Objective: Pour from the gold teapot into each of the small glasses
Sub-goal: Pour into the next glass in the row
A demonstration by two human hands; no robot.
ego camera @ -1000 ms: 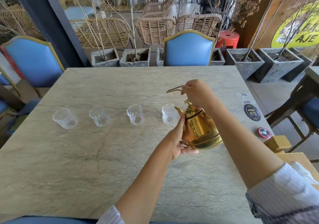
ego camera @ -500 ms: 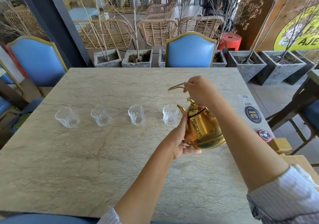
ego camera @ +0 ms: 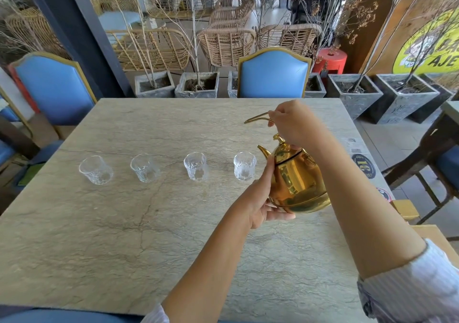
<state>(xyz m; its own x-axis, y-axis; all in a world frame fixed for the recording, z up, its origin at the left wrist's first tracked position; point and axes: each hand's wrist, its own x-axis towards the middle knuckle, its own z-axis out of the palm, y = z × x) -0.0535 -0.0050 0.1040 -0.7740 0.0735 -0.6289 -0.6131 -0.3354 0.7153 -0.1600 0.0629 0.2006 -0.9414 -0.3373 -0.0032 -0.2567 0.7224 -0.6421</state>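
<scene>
The gold teapot (ego camera: 296, 181) hangs above the stone table (ego camera: 104, 235), tilted with its spout toward the rightmost glass (ego camera: 244, 166). My right hand (ego camera: 295, 123) is closed on the teapot's thin gold handle from above. My left hand (ego camera: 260, 198) cups the teapot's underside and left flank. Several small clear glasses stand in a row across the table: the far-left glass (ego camera: 96, 170), a second glass (ego camera: 144, 167), a third glass (ego camera: 196, 166) and the rightmost one. No liquid shows in any of them.
Round stickers (ego camera: 363, 165) lie on the table's right edge. A blue chair (ego camera: 273, 74) stands at the far side, another blue chair (ego camera: 53, 89) at the left. Stone planters and wicker chairs sit beyond. A wooden block (ego camera: 404, 209) is at the right.
The teapot and both hands have barely shifted; the spout stays beside the rightmost glass. The view itself has drifted slightly.
</scene>
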